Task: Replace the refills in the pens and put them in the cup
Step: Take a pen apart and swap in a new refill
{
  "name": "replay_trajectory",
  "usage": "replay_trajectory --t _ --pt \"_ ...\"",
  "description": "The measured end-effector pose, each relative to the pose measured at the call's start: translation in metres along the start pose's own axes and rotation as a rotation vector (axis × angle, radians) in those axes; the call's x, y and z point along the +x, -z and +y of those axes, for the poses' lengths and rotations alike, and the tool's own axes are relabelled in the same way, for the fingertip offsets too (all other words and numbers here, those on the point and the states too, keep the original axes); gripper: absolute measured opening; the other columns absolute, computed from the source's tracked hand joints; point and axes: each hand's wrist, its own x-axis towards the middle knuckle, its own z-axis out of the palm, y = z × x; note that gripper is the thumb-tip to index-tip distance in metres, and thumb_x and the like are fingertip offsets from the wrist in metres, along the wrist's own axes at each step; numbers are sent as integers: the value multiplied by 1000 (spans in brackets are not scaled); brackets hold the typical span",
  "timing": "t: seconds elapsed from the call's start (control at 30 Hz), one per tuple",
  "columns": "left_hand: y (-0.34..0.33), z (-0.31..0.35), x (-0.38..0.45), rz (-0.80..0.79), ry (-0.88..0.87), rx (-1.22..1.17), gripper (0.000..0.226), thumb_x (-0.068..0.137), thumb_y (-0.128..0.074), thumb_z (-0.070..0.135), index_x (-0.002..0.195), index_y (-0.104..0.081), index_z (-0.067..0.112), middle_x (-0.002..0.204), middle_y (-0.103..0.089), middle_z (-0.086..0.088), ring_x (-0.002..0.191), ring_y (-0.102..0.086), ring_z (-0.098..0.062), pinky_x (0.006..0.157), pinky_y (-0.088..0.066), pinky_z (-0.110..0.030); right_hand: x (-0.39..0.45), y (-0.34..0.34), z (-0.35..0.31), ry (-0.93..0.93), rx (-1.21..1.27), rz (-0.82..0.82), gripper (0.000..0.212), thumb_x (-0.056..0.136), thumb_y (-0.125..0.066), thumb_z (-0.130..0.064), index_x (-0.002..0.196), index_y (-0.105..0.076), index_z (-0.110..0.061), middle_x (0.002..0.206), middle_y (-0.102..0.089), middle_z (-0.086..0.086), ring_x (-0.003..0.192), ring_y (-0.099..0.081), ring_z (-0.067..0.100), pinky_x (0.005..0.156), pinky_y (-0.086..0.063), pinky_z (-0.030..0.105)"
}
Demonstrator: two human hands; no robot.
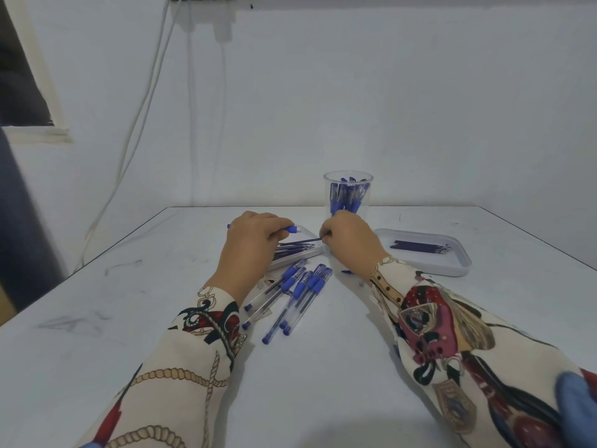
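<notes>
Two trays flank the hands on the white surface [323,367]. The left tray [307,252] lies mostly hidden under the left hand [250,240]; dark refills [295,245] lie in it. The right tray [458,253] sits just beyond the right wrist and holds a small row of dark refills [418,245], too close together to count. A clear cup [348,195] stands upright behind the right hand [350,237], which covers its base; capped blue pens [347,197] stand inside, too crowded to count.

The left hand's grip is curled round a pen [290,229] whose blue end pokes out to the right of the fingers, above the left tray. The right hand pinches the end of one thin dark refill [307,240], which runs leftward over that tray.

Near the left wrist, about six clear pens [290,295] with blue caps lie side by side, slanted, touching one another.

The surface is scuffed with grey marks. A pale wall rises behind it, with white cables [145,108] hanging down on the left. Both arms wear patterned sleeves [436,318].
</notes>
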Motion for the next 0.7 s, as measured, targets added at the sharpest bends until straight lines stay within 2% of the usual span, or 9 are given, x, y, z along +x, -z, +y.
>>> replay_trajectory --t 0.17,0.4,0.5,0.57,0.7 --pt "-1 -2 1 -18 3 12 22 92 -56 15 108 -70 18 107 -69 0 101 -55 -23 93 -41 -39 12 -10 -12 -15 -20 -43 29 89 -49 2 104 -72 -8 108 -63 11 95 -61 26 79 -45 28" --pt "-3 -3 2 -18 1 2 22 92 -56 15 107 -70 19 105 -70 0 99 -55 -23 92 -42 -41 25 -22 -24 -62 -90 -153 29 90 -54 0 114 -67 -10 111 -63 10 92 -60 23 80 -44 26" --pt "-4 -3 1 -16 5 2 22 92 -56 15 108 -70 19 106 -69 1 101 -53 -22 92 -41 -40 25 -23 -22 -64 -90 -150 31 89 -52 3 112 -68 -10 107 -64 10 81 -55 21 77 -43 25" --pt "-4 -3 0 -16 3 9 22 92 -56 15 108 -70 19 106 -69 1 100 -53 -22 92 -41 -39 22 -23 -19 -54 -78 -128 30 89 -51 3 112 -68 -8 106 -66 10 86 -60 23 79 -45 26" --pt "-5 -2 1 -34 8 33 23 92 -55 16 110 -69 20 106 -69 1 97 -54 -21 90 -43 -37 16 -16 -14 -43 -2 -104 32 93 -52 0 121 -64 -10 117 -64 10 105 -61 24 93 -45 28"
